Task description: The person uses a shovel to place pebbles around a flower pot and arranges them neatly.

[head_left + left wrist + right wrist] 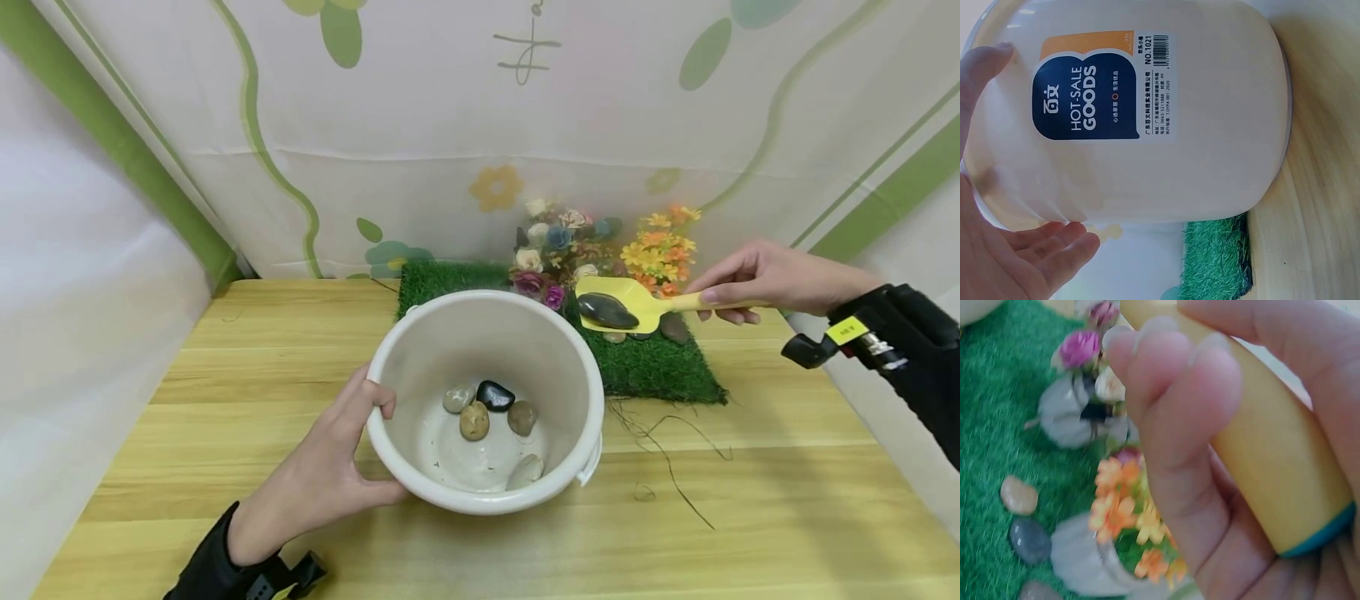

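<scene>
My left hand (318, 475) grips the rim of a white bucket (480, 503), fingertips hooked over its left side and thumb lower down. Several stones lie on the bucket's floor, among them a glossy black stone (495, 396) and a tan stone (474, 422). At the right, my right hand (776, 279) holds a yellow toy shovel (628, 288) by its handle. A dark, smooth stone (606, 311) rests on the shovel's blade, just beyond the bucket's right rim. In the right wrist view, fingers curl round the yellow handle (1272, 462), which has a teal end.
Behind the bucket, a green turf mat (652, 371) bears mixed artificial flowers (558, 237) and orange-yellow flowers (660, 254) in pale pots. More stones, including a grey stone (1030, 540), lie on it. Loose dark strands (671, 467) spread over the wooden table (247, 400). A printed curtain hangs behind.
</scene>
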Available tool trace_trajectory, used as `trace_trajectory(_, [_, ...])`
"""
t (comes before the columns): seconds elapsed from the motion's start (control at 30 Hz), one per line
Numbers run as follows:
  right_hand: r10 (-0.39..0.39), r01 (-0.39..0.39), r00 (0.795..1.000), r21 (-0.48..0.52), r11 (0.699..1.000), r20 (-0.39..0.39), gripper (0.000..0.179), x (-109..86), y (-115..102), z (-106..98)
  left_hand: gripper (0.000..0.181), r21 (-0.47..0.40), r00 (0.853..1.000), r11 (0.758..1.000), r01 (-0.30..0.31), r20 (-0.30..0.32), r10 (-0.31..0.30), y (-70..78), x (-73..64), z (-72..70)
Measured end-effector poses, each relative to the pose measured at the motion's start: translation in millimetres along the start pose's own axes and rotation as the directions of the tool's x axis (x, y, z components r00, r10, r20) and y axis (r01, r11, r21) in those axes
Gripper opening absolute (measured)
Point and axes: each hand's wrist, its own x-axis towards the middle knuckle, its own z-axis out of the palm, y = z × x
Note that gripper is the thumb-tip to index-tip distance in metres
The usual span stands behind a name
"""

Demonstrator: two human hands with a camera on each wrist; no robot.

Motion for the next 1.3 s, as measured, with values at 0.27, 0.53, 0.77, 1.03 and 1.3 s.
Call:
trace_trajectory(0.27, [0.111,-0.110,0.992,0.015,0.994,-0.053,0.023,-14.1,34,2,0.064,-0.003,1.000,1.000,0.006,0.003,-0.006,0.3,-0.2,0.3])
trace_trajectory(0.53, [0.087,-0.086,0.996,0.075,0.993,0.000,0.024,-15.8,64,5,0.064,-0.002,1.000,1.000,-0.005,0.000,0.005,0.0,0.0,0.4])
trace_trajectory(0.77, [0.126,-0.121,0.991,0.116,0.986,-0.038,0.022,-18.2,81,11,0.064,0.007,1.000,1.000,0.004,0.008,-0.004,0.4,-0.5,0.5])
trace_trajectory(1.03, [0.109,-0.099,0.992,0.147,0.984,-0.057,0.023,-22.0,98,14,0.065,0.002,1.000,1.000,-0.018,-0.006,0.018,-0.6,-0.3,1.1])
trace_trajectory(1.3, [0.144,-0.134,0.982,0.086,0.987,-0.119,0.026,-22.8,107,18,0.065,0.005,1.000,1.000,-0.013,-0.004,0.013,0.3,0.0,0.8])
